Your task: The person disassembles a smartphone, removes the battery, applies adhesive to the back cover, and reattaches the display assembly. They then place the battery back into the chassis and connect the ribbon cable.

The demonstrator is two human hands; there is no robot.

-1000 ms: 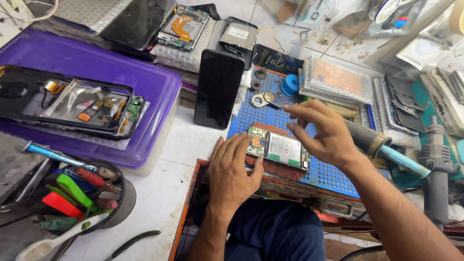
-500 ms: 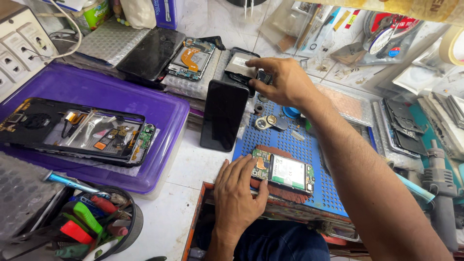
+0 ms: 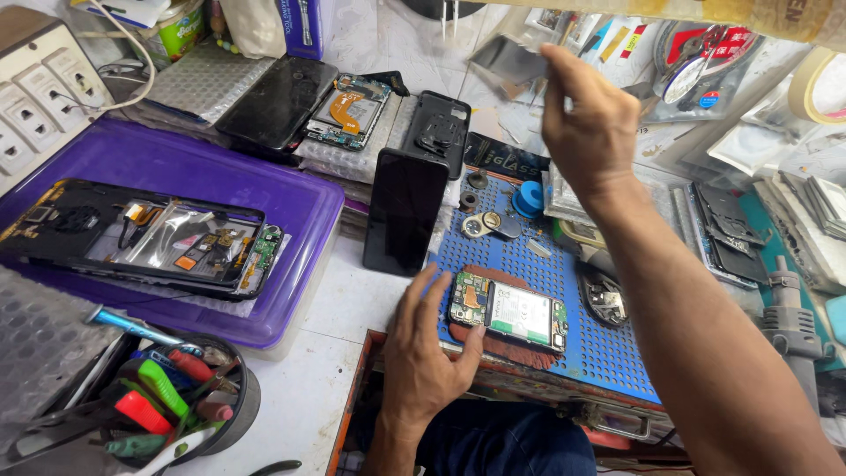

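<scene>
My left hand (image 3: 423,353) lies flat at the near edge of a blue perforated mat (image 3: 608,361), its fingertips touching a green phone circuit board (image 3: 509,313) that lies on a reddish pad. My right hand (image 3: 590,115) is raised high over the back of the bench and pinches a thin greyish translucent packet (image 3: 509,60) between thumb and fingers. A black phone (image 3: 405,210) lies screen up just left of the mat, close to my left hand.
A purple tray (image 3: 295,198) at left carries an opened phone (image 3: 141,238). A cup of screwdrivers and tools (image 3: 176,405) stands at the near left. More phones and parts (image 3: 348,110) lie at the back, wall sockets (image 3: 35,97) far left, a grey tool handle (image 3: 789,326) at right.
My right hand left the circuit board, reached to the back of the bench, then rose with the packet in it. My left hand stayed at the board.
</scene>
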